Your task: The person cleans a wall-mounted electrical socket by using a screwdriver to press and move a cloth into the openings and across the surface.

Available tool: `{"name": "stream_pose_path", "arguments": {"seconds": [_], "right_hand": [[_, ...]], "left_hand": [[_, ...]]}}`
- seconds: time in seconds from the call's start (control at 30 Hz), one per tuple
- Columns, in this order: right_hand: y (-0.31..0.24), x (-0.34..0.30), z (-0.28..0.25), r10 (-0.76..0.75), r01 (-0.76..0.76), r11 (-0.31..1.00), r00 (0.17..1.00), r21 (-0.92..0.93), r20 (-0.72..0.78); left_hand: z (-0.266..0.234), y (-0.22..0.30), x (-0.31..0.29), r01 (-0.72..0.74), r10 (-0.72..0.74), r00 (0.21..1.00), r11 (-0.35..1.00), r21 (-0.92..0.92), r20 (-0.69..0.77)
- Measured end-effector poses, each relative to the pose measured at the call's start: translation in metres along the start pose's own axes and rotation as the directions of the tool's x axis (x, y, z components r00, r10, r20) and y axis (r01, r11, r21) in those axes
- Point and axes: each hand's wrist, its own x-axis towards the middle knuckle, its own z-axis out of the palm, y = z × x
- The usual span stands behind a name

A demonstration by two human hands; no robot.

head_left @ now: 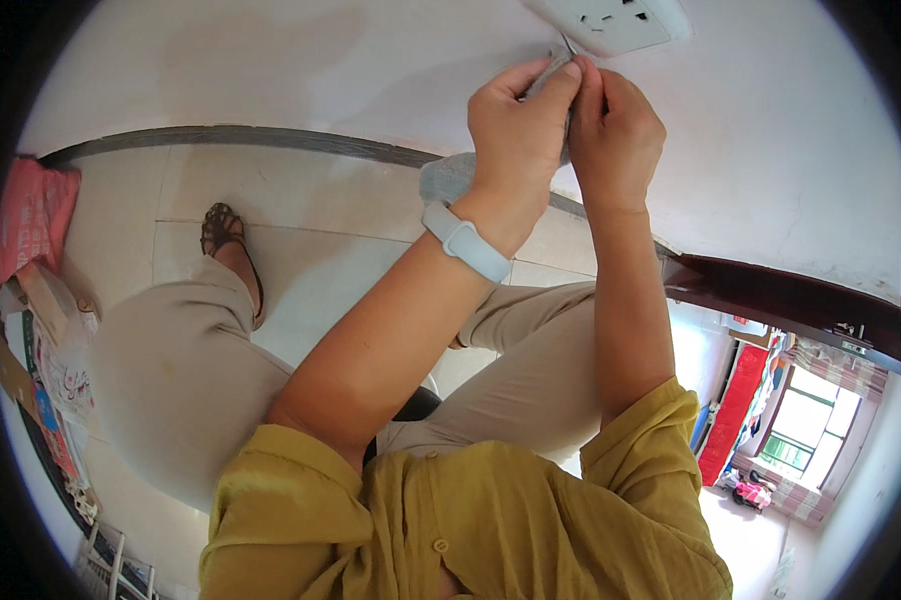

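Both hands are raised together against the white wall, just below a white wall socket (pixel 620 22). My left hand (pixel 518 125), with a pale watch (pixel 465 243) on its wrist, is closed round a grey cloth (pixel 448 178). Part of the cloth hangs down behind that wrist; another part bunches up between the fingers. A thin, dark, pointed tip (pixel 568 43) sticks out above the fingertips, close to the socket's lower edge. My right hand (pixel 618 135) pinches at the same spot, its fingertips touching the left thumb. What exactly it grips is hidden.
A dark skirting strip (pixel 270 137) runs along the wall above the tiled floor (pixel 310 270). Bags and papers, among them a red bag (pixel 38 215), lie at far left. On the right are a dark door frame (pixel 770 290) and a window (pixel 808 420) beyond.
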Motion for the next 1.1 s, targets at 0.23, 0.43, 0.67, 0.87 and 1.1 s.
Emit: {"name": "stream_pose_path", "arguments": {"seconds": [0.23, 0.43, 0.67, 0.87, 1.1], "right_hand": [[0.008, -0.006, 0.004, -0.011, 0.020, 0.995, 0.996, 0.101, -0.090], [0.004, -0.003, 0.000, -0.056, 0.059, 0.997, 0.996, 0.044, -0.068], [0.010, 0.000, -0.016, 0.042, -0.027, 0.984, 0.996, 0.178, -0.081], [0.008, 0.001, -0.020, 0.008, -0.007, 0.967, 1.000, 0.254, 0.000], [-0.002, 0.003, -0.014, 0.134, -0.152, 0.924, 0.988, 0.350, 0.075]], "left_hand": [[0.000, -0.004, -0.003, 0.039, -0.036, 0.999, 0.996, 0.085, -0.035], [0.000, -0.005, -0.002, -0.022, 0.022, 1.000, 1.000, 0.005, 0.015], [0.010, -0.007, -0.011, 0.056, -0.070, 0.991, 0.991, 0.122, 0.116], [0.007, -0.013, -0.014, -0.007, 0.007, 0.999, 1.000, 0.007, 0.042], [0.003, -0.009, -0.007, -0.049, 0.049, 0.998, 0.999, 0.006, 0.041]]}}
